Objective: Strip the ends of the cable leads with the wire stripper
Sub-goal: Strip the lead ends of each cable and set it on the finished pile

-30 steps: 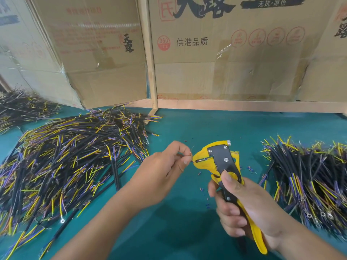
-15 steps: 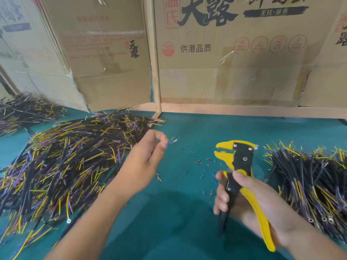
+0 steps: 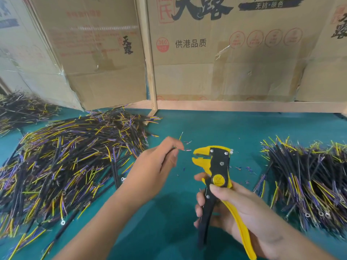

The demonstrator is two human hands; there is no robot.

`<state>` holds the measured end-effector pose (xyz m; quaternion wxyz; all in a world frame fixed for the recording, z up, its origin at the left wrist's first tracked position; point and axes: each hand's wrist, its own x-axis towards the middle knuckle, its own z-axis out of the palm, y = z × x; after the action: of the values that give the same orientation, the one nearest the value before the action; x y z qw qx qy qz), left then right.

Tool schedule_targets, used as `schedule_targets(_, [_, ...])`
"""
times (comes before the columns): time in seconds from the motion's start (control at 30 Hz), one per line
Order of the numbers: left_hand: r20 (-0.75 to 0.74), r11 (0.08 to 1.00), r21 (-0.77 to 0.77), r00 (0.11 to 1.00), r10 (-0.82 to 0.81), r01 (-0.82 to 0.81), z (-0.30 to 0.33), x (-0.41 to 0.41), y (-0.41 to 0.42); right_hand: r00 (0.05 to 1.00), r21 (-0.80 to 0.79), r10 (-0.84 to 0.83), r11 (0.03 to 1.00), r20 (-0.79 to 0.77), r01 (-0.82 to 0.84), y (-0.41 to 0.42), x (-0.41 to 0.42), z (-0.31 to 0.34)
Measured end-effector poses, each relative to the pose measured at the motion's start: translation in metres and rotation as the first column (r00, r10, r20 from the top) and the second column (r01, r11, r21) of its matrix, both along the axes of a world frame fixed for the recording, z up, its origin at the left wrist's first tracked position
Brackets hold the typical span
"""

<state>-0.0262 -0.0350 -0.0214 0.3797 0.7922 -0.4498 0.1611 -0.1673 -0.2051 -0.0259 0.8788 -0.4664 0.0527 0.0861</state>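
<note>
Our left hand [image 3: 155,166] pinches a cable lead [image 3: 185,149], aiming its tips at the wire stripper [image 3: 216,166] clasped in our right hand [image 3: 232,209].

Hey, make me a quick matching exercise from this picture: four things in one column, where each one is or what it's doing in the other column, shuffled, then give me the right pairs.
Things:
1. wire stripper
2. left hand
3. big cable pile
4. smaller cable pile

Places or states:
A. lies on the green mat at the left
B. held upright in the right hand, jaws apart
C. lies on the mat at the right edge
D. pinches thin lead ends beside the stripper's jaws

Pairs: 1-B, 2-D, 3-A, 4-C
</note>
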Motion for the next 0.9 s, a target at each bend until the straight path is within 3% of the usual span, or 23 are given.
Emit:
schedule_targets(0.2, [0.015,0.999,-0.048,1.000,-0.005,0.006,-0.003,-0.008,-0.006,0.999,0.009,-0.026,1.000,0.037,0.026,0.001,0.001,0.003])
schedule_targets(0.37, [-0.065,0.999,-0.035,0.998,-0.011,0.009,-0.006,-0.013,-0.008,0.998,0.015,0.006,1.000,0.062,-0.007,0.002,0.001,0.003])
schedule_targets(0.9, [-0.113,0.998,0.009,0.991,-0.065,0.067,-0.001,-0.021,-0.011,0.990,-0.072,0.091,0.994,0.104,-0.084,-0.004,0.002,-0.007])
